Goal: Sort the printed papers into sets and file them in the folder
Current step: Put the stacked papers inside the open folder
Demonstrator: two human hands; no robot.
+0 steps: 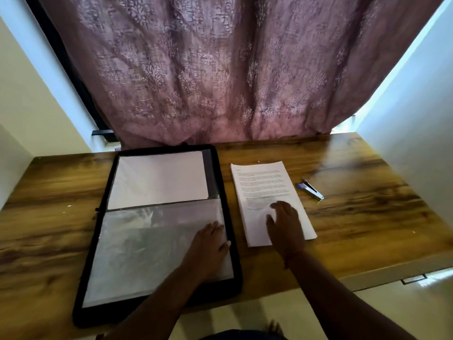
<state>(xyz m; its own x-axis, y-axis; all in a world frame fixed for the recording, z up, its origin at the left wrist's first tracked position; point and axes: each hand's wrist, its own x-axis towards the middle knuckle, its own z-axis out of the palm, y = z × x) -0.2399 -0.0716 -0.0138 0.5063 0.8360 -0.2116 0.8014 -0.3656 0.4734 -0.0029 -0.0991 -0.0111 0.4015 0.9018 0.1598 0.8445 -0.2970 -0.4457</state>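
Note:
A black folder (228, 192) lies open on the left half of the wooden desk (367, 217). White sheets (159, 180) fill its far half, and clear plastic sleeves (137, 253) cover its near half. My left hand (208, 249) rests flat on the sleeves at their right edge, fingers straight. To the right of the folder lies a stack of printed papers (262, 182) with text on the top page. My right hand (284, 224) presses on the lower part of that stack with relaxed fingers.
A small purple stapler (310, 189) lies on the desk just right of the papers. A mauve patterned curtain (220, 69) hangs behind the desk. White walls stand at both sides. The desk's near edge runs below the folder.

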